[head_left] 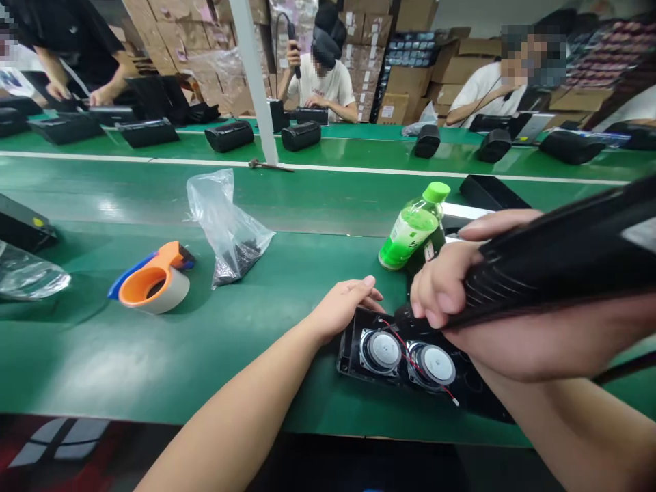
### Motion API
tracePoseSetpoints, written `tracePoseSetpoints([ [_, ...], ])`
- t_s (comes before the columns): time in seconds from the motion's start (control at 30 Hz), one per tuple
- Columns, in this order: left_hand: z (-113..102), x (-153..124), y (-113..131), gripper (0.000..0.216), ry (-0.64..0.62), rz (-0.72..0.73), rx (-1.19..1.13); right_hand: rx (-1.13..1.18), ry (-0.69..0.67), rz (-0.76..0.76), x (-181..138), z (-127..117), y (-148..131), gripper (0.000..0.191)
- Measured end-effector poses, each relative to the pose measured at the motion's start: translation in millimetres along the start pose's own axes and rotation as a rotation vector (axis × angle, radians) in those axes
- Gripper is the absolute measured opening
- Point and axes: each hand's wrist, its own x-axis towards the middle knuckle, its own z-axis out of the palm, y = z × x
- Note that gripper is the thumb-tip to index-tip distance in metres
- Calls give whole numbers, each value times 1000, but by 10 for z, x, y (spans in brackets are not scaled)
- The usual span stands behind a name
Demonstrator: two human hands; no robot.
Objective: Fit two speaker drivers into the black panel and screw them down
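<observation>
Hands are working over a black speaker panel lying flat at the near edge of the green table. The left hand is resting on the panel's far left corner, fingers curled over the rim, seemingly pinning it so it is not sliding on the smooth mat. The right hand is clenching a long black tool, ribbed along its grip, and angling its tip down toward the panel's upper middle; the tip itself is hidden behind the fingers. Two round drivers with pale glossy cones are sitting side by side in the moulded plastic, and a thin red wire is looping across between them.

Just beyond the panel a green bottle with a lime cap is standing, tilted by the lens. Farther left, an orange tape dispenser is lying on its side near a crumpled clear bag holding small dark parts, probably kept within reach. Across the table other people are sitting among cardboard boxes, handling similar black housings; one is raising a tool overhead.
</observation>
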Motion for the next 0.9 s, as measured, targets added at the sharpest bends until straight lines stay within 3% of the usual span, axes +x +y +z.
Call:
tracePoseSetpoints([
  [0.17,-10,25,-35,76,-44,42,5,73,-198,-37,141,-117,448,97],
  [0.33,-18,48,-51,71,-58,69,21,99,-232,-52,174,-206,696,89],
  [0.53,-17,70,-75,70,-64,67,34,-41,-71,-33,129,-65,623,67],
  [0.63,-20,67,-72,66,-62,72,37,-104,-96,-22,152,-89,580,57],
  [0.73,-22,59,-56,68,-61,72,42,-48,-147,50,165,-96,538,63],
  [0.9,-27,56,-36,69,-63,65,50,-92,12,151,132,84,406,71],
])
